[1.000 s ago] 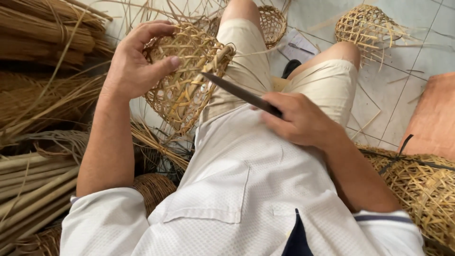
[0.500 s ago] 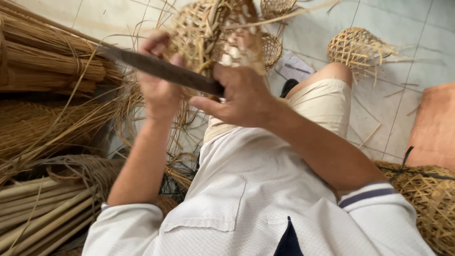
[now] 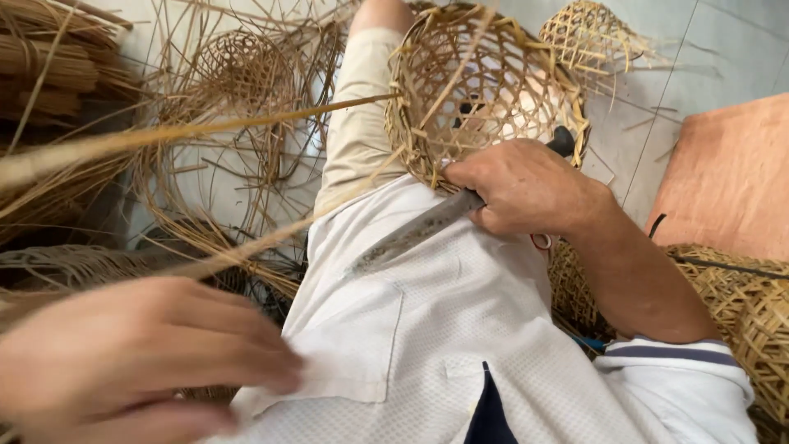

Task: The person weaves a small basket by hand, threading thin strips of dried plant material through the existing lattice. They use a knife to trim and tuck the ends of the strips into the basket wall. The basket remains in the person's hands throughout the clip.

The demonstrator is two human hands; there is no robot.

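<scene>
Seen from above, over a white shirt (image 3: pixel 427 353) and beige shorts (image 3: pixel 357 123). Right hand (image 3: pixel 526 185) clamped on the handle of a long dark knife (image 3: pixel 411 234), blade lying across the lap, pointing left. Open-weave bamboo basket (image 3: pixel 485 82) resting on the lap, just beyond that hand, its rim touching the knuckles. Left hand (image 3: pixel 140 358) blurred at lower left, fingers loosely together, apparently empty, though hard to tell. Loose bamboo strips (image 3: pixel 189 131) and more baskets (image 3: pixel 592 37) on the tiled floor (image 3: pixel 657 99). Basket probably light, springy, slightly brittle; best gripped at its thicker rim.
</scene>
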